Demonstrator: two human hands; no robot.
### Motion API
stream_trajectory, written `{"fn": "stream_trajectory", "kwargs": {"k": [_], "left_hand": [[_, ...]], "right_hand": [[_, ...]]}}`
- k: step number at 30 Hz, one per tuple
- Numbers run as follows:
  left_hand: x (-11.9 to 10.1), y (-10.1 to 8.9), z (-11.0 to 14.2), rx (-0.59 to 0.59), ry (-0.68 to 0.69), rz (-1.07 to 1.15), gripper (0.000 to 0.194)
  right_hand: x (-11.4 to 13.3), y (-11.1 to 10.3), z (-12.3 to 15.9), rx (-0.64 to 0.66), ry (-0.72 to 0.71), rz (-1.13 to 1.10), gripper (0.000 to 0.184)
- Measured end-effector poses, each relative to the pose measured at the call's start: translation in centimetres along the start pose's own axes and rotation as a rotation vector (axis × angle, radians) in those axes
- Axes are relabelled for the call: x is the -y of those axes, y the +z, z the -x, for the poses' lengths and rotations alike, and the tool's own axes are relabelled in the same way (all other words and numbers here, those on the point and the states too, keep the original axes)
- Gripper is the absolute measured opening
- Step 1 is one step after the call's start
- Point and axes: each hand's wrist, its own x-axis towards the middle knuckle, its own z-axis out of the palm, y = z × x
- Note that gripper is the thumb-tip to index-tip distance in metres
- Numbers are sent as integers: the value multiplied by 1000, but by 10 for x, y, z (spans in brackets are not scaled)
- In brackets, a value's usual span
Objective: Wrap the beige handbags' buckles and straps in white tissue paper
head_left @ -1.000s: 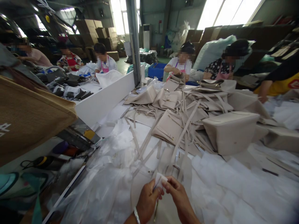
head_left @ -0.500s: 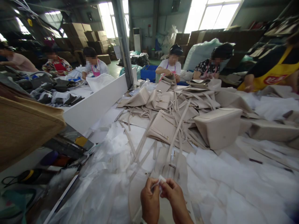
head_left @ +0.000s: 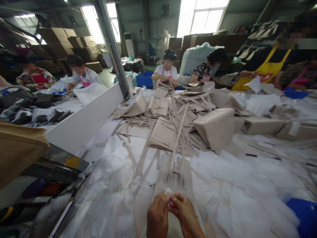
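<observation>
My left hand [head_left: 158,211] and my right hand [head_left: 183,211] meet at the bottom middle, both closed. Their fingertips pinch a small piece of thin white wrapping [head_left: 168,191] between them; what is inside it, if anything, is hidden. Beneath and beyond the hands lies a beige handbag [head_left: 162,168], flat on the table, partly covered by my hands. A beige strap with metal fittings [head_left: 176,165] runs from it toward the pile behind.
Beige bags [head_left: 163,132] and straps are heaped mid-table. White padding sheets [head_left: 232,185] lie right, crumpled clear film [head_left: 106,198] left. A white partition [head_left: 86,112] and a metal post [head_left: 111,49] stand at left. A blue container [head_left: 303,215] sits lower right. Several co-workers sit or stand across.
The view has swung to the right, so the scene shifts left and the blue container shows at lower right. My hands stay together on the white piece, fingers slightly repositioned.
</observation>
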Motion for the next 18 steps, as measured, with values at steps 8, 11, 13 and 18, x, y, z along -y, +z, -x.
{"fn": "stream_trajectory", "kwargs": {"k": [8,11,13,18], "left_hand": [[4,-10,4,63,168,-55,36],[-3,-16,6,113,205,-38,40],[-10,-20,4,124,146,52,35],[-19,-24,-13,78,-508,522,24]], "right_hand": [[-1,-5,9,19,-131,197,50],[-2,-7,7,-13,-205,258,44],[-2,-8,6,8,-226,264,41],[2,-10,7,38,-357,358,31]]}}
